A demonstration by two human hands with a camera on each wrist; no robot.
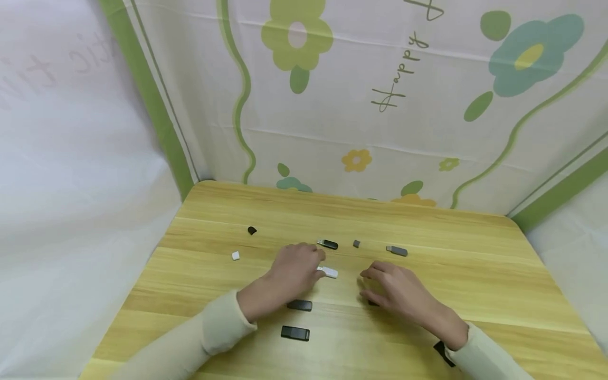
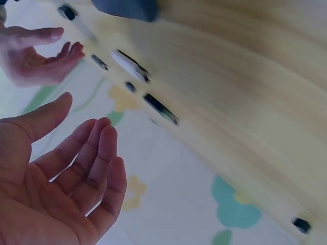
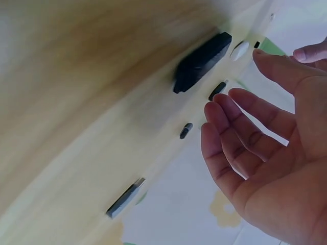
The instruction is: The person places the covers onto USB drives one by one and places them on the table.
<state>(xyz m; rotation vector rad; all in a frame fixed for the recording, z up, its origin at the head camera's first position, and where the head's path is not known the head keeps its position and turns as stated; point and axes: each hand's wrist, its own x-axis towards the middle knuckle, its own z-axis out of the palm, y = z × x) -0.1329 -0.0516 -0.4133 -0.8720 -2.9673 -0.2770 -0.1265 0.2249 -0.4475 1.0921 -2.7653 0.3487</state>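
In the head view my left hand (image 1: 295,270) hovers by a white USB stick (image 1: 330,272), covering its left end. The left wrist view shows that hand (image 2: 76,173) palm-on, fingers loosely bent and holding nothing. My right hand (image 1: 401,290) is over the table to the right, partly hiding a small black object (image 1: 373,303). Seen from the right wrist, its fingers (image 3: 240,138) are also relaxed around nothing, with a black stick-like piece (image 3: 203,62) beyond them. A black USB stick (image 1: 329,244) with a bare plug lies behind the white one.
Farther back are a grey cap (image 1: 356,244) and a grey USB stick (image 1: 397,251). A black cap (image 1: 252,230) and a white cap (image 1: 235,255) lie left. Two black sticks (image 1: 295,333) lie near my left forearm; a dark object (image 1: 444,353) is partly under my right sleeve.
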